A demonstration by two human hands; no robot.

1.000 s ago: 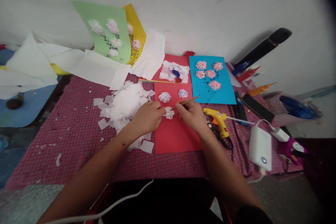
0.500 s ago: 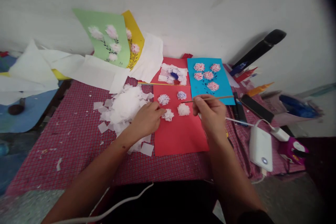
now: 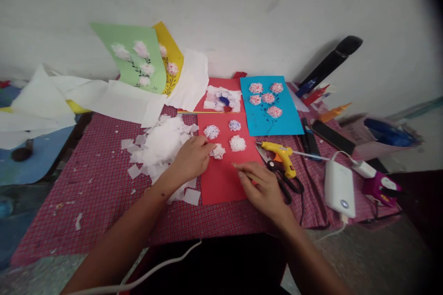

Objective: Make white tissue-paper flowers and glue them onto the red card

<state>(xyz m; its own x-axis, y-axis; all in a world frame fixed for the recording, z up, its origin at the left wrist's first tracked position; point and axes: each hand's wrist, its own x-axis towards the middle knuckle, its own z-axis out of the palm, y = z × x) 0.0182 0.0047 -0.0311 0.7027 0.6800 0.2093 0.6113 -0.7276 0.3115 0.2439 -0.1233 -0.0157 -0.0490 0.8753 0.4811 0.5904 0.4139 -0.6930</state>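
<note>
My left hand (image 3: pixel 194 159) rests at the left edge of the red card (image 3: pixel 221 184), with its fingertips pinched against the white tissue paper flower (image 3: pixel 218 151). My right hand (image 3: pixel 261 186) is closed around a thin brown stick (image 3: pixel 254 177); its tip points left, just over the card below the flowers. A second white flower (image 3: pixel 237 143) sits beside the pinched one. Behind them on the card are a blue-speckled flower (image 3: pixel 211 132) and a smaller blue-speckled flower (image 3: pixel 234 125).
Cut tissue squares (image 3: pixel 162 140) lie heaped at left. Smudged tissue (image 3: pixel 224 100) with blue and red blots is behind. A yellow glue gun (image 3: pixel 282 152) and scissors (image 3: pixel 282 177) lie at right, near a white power bank (image 3: pixel 339 191). A blue flower card (image 3: pixel 272 120) lies behind.
My right hand has moved down and left with the stick, from above the second white flower to below the flowers, uncovering the glue gun and scissors. My left hand stays at its flower.
</note>
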